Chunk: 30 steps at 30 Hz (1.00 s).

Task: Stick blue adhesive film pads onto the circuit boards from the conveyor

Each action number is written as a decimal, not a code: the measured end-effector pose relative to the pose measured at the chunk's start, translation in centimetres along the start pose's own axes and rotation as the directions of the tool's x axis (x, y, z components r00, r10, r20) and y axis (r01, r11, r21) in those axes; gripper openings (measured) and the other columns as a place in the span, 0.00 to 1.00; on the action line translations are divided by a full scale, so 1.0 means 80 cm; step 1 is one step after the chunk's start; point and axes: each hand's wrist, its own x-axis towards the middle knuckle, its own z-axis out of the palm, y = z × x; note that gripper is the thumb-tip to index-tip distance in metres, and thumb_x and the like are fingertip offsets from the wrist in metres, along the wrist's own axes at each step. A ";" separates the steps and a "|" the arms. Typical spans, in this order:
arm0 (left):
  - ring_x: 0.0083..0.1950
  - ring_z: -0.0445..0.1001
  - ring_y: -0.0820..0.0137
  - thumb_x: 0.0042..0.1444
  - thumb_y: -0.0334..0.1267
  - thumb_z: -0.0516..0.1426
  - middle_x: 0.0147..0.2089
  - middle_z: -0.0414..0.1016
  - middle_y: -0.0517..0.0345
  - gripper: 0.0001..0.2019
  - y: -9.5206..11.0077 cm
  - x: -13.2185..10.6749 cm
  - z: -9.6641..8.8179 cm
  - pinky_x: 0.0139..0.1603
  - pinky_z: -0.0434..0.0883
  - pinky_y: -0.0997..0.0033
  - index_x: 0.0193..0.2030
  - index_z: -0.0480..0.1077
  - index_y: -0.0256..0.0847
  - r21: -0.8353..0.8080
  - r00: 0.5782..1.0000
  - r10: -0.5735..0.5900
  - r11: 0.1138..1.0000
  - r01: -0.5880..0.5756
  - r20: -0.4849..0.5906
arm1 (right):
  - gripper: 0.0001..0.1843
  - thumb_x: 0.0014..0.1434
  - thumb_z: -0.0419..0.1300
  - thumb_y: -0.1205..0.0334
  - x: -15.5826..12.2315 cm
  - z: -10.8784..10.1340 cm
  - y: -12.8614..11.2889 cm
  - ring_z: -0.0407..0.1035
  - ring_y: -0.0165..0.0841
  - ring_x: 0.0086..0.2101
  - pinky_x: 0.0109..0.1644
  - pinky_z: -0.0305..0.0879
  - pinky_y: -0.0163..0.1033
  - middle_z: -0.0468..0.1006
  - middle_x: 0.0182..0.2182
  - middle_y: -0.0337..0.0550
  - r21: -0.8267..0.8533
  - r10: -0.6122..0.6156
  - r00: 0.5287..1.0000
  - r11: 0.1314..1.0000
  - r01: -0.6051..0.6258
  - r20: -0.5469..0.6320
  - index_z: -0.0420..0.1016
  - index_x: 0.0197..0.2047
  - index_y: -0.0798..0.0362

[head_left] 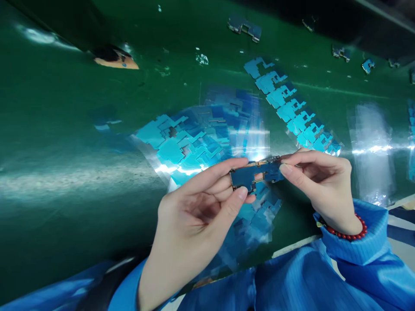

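Note:
A small dark blue circuit board (244, 177) with a notch near its middle is held up between both hands, over the table. My left hand (201, 207) grips its left end, thumb on the near edge and fingers along the far edge and underneath. At the board's right end, my right hand (319, 181) pinches with thumb and forefinger; the fingertips cover that corner. Below and behind the board lie overlapping clear sheets with blue die-cut film pieces (171, 149). Beyond my right hand stretches a slanted strip of similar blue film pieces (285, 103).
More circuit boards (244, 28) are scattered across the far side of the green tabletop (65, 112). To the right lies a shiny clear plastic sheet (372, 147). A dark object with a torn, tan end (116, 60) reaches in from the upper left.

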 end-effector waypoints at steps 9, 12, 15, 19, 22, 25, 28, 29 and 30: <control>0.33 0.83 0.66 0.51 0.33 0.64 0.29 0.82 0.63 0.13 0.004 0.002 0.003 0.35 0.82 0.72 0.44 0.78 0.45 -0.037 0.995 -0.097 0.995 0.096 -0.024 | 0.09 0.50 0.68 0.74 0.000 0.002 -0.001 0.76 0.27 0.29 0.33 0.76 0.29 0.82 0.28 0.34 -0.007 0.010 1.000 1.000 -0.010 -0.003 0.82 0.31 0.48; 0.35 0.83 0.66 0.51 0.34 0.65 0.27 0.81 0.65 0.10 0.007 0.003 0.004 0.33 0.81 0.78 0.41 0.78 0.47 -0.124 0.991 -0.129 0.984 0.124 -0.032 | 0.10 0.50 0.67 0.74 -0.001 0.004 -0.001 0.76 0.27 0.29 0.34 0.77 0.30 0.82 0.28 0.35 -0.004 0.019 1.000 1.000 -0.019 0.000 0.82 0.31 0.48; 0.34 0.83 0.69 0.52 0.34 0.65 0.25 0.81 0.67 0.07 0.008 0.004 0.004 0.33 0.80 0.81 0.39 0.78 0.48 -0.144 0.988 -0.151 0.979 0.144 -0.037 | 0.10 0.49 0.67 0.75 -0.002 0.005 -0.002 0.76 0.27 0.28 0.34 0.78 0.30 0.81 0.28 0.35 -0.008 0.022 1.000 1.000 -0.022 -0.001 0.81 0.31 0.49; 0.33 0.82 0.71 0.53 0.36 0.65 0.25 0.81 0.68 0.06 0.006 0.003 0.003 0.34 0.80 0.82 0.39 0.79 0.49 -0.126 0.985 -0.165 0.980 0.157 -0.056 | 0.10 0.49 0.67 0.75 -0.003 0.008 -0.002 0.75 0.25 0.28 0.34 0.77 0.28 0.81 0.28 0.35 0.026 0.016 1.000 1.000 -0.016 0.009 0.81 0.31 0.49; 0.32 0.82 0.73 0.52 0.37 0.65 0.28 0.82 0.69 0.07 0.004 0.003 0.003 0.35 0.80 0.83 0.39 0.79 0.50 -0.126 0.984 -0.169 0.979 0.161 -0.054 | 0.09 0.50 0.67 0.74 -0.005 0.009 0.000 0.75 0.25 0.29 0.35 0.76 0.28 0.80 0.28 0.35 0.043 0.004 1.000 0.999 -0.004 0.010 0.81 0.31 0.49; 0.31 0.81 0.75 0.53 0.37 0.65 0.29 0.82 0.70 0.07 0.003 0.003 0.001 0.37 0.80 0.83 0.40 0.79 0.50 -0.118 0.983 -0.177 0.978 0.170 -0.051 | 0.08 0.51 0.66 0.73 -0.007 0.011 0.003 0.75 0.26 0.31 0.37 0.76 0.30 0.80 0.29 0.35 0.031 -0.026 1.000 0.999 0.026 0.000 0.80 0.32 0.49; 0.32 0.82 0.74 0.53 0.38 0.65 0.28 0.82 0.69 0.07 0.002 0.003 -0.001 0.38 0.80 0.82 0.40 0.79 0.50 -0.118 0.984 -0.172 0.979 0.166 -0.041 | 0.06 0.53 0.66 0.70 -0.008 0.011 0.005 0.75 0.29 0.32 0.39 0.76 0.35 0.80 0.29 0.37 -0.019 -0.059 0.998 0.998 0.058 -0.013 0.80 0.33 0.49; 0.33 0.82 0.73 0.53 0.38 0.65 0.28 0.82 0.69 0.07 0.002 0.003 -0.001 0.37 0.80 0.82 0.40 0.79 0.50 -0.118 0.984 -0.171 0.979 0.166 -0.039 | 0.06 0.53 0.66 0.70 -0.008 0.011 0.006 0.75 0.30 0.33 0.39 0.75 0.37 0.80 0.29 0.37 -0.043 -0.073 0.997 0.996 0.072 -0.017 0.79 0.33 0.49; 0.34 0.82 0.73 0.52 0.39 0.65 0.29 0.82 0.69 0.07 0.002 0.003 -0.001 0.38 0.80 0.82 0.40 0.79 0.50 -0.115 0.984 -0.176 0.979 0.171 -0.036 | 0.05 0.53 0.66 0.69 -0.008 0.010 0.006 0.75 0.31 0.33 0.40 0.75 0.38 0.80 0.29 0.38 -0.065 -0.088 0.996 0.994 0.086 -0.021 0.79 0.33 0.49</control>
